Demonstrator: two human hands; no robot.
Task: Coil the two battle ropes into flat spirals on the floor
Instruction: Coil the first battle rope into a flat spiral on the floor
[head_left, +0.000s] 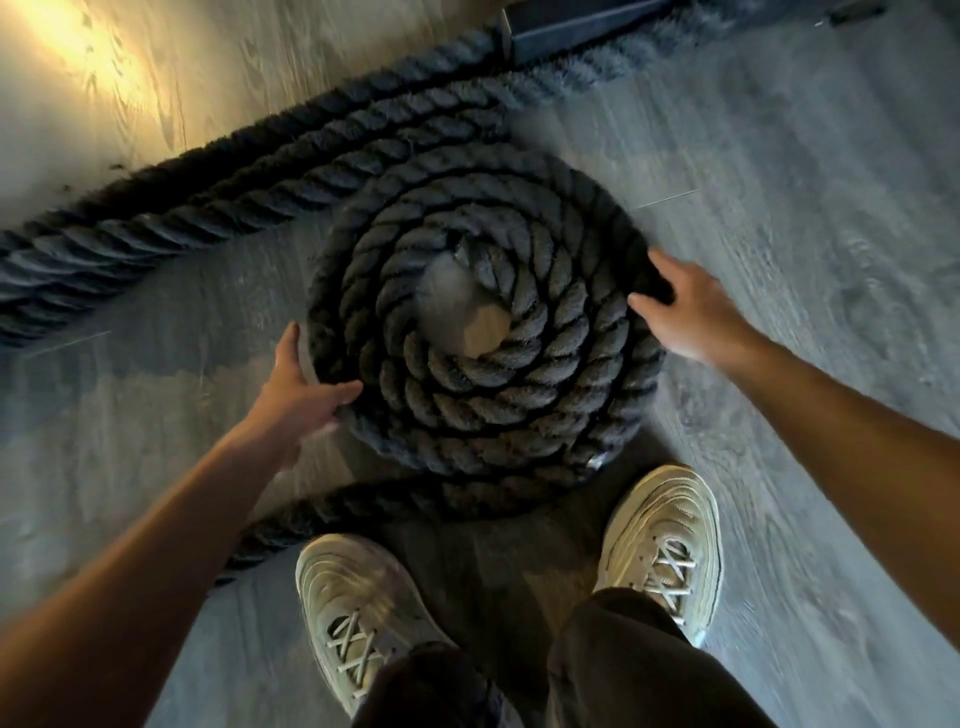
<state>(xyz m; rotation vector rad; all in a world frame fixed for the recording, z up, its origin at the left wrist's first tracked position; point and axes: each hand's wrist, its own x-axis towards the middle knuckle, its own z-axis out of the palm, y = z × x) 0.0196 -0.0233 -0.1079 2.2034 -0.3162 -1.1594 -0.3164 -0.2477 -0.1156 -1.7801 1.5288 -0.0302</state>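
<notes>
Since rope spiral (519, 400) looks heavy, stiff, rough: shove by outer turn, don't lift. Left hand (301, 395), right hand (685, 312) spread open against opposite rims, gripping nothing.

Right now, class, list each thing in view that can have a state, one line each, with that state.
coiled rope, wound in a flat spiral, tail trailing out lower left.
loose rope, uncoiled, lying in long straight lengths.
left hand, open, touching the spiral's outer turn.
right hand, open, touching the outer turn.
shoes, laced.
</notes>
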